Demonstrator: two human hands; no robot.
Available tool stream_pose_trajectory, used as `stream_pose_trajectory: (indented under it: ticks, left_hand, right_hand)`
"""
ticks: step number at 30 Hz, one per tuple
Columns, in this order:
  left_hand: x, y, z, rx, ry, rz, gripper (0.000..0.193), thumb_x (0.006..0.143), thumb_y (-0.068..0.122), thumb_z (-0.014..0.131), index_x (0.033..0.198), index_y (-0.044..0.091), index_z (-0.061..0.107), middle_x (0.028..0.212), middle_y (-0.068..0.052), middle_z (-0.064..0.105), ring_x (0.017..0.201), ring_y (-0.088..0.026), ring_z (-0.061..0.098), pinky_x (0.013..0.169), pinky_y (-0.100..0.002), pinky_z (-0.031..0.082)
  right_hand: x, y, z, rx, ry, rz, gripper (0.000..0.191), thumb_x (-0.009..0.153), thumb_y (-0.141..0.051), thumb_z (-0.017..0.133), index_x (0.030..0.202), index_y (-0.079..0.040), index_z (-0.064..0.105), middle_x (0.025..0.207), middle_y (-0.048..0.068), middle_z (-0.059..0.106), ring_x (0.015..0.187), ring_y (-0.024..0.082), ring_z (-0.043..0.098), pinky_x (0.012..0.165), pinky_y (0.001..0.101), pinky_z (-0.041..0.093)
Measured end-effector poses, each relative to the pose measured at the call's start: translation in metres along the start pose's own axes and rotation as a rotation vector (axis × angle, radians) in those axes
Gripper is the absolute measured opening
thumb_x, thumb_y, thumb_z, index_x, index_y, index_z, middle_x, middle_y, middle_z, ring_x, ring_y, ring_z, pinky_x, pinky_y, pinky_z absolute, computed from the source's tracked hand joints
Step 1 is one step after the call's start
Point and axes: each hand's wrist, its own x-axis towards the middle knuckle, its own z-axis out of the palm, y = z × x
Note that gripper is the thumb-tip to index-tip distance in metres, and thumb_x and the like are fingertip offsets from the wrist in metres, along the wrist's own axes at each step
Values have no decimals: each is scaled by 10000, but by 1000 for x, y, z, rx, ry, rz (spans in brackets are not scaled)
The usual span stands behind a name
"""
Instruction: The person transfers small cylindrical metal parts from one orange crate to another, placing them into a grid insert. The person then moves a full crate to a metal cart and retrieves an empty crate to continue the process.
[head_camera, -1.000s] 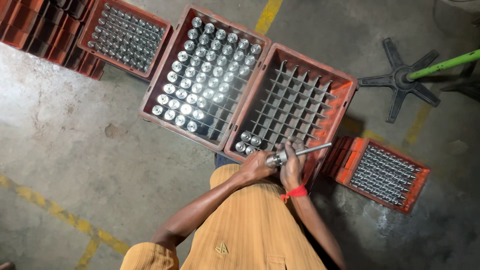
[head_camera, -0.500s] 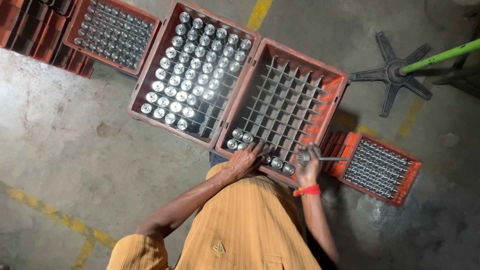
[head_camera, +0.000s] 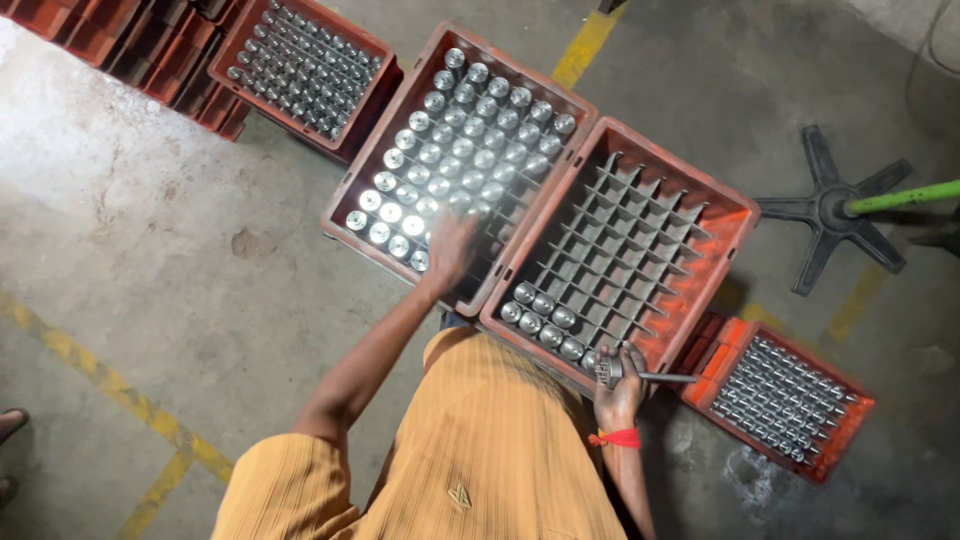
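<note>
Grey concrete floor with yellow lines; the left hand hovers blurred over shiny steel cylinders in the full orange plastic crate, grip unclear; the right hand, closed around a thin metal rod tool, rests at the near edge of the mostly empty gridded orange crate, rod pointing rightward.

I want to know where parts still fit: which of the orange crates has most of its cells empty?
The orange crate right of centre, next to the full crate: only its near row holds metal cylinders. The other crates look full.

Left hand outstretched, right hand clenched.
</note>
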Motion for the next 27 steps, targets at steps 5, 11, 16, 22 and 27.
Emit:
stream_pose_trajectory:
  ticks: [5,11,16,22,27]
  left_hand:
    - [40,-17,2,151,-171,37,476,820,227,804,1252,94,653,1510,-210,452,1403,-366,436,1134,-508,391]
    - [40,-16,-33,-531,-131,-133,672,742,316,862,1324,57,646,1381,-191,563,1288,-346,512,1105,-545,369]
    - [18,31,-37,-1788,-229,-417,587,776,350,787,1299,109,676,1157,-112,709,1113,-271,655,1041,-436,518]
    - [-44,99,8,-788,-301,-116,453,746,146,725,1179,26,669,951,-168,738,856,-298,742,776,-404,570]
    - [-85,143,23,-564,-565,-61,346,749,185,778,1066,70,701,941,-197,755,905,-378,726,799,-473,557]
  right_hand:
    - [6,22,20,-27,-33,10,115,1022,-37,595,1124,-86,618,886,51,662,873,192,661,908,365,571]
    - [-1,30,23,-80,-77,-24,111,1019,-51,553,1115,-73,604,875,67,651,867,217,669,838,376,558]
    - [-11,29,41,-142,-56,3,177,1007,-42,554,1174,-60,609,910,64,661,874,206,668,831,367,561]
    - [-6,18,94,-125,-129,-116,182,1014,-20,572,1190,-45,608,940,53,652,857,184,659,815,345,565]
    - [-14,-2,105,-132,-180,-159,141,1029,-31,561,1162,-52,599,904,72,639,848,170,663,811,322,568]
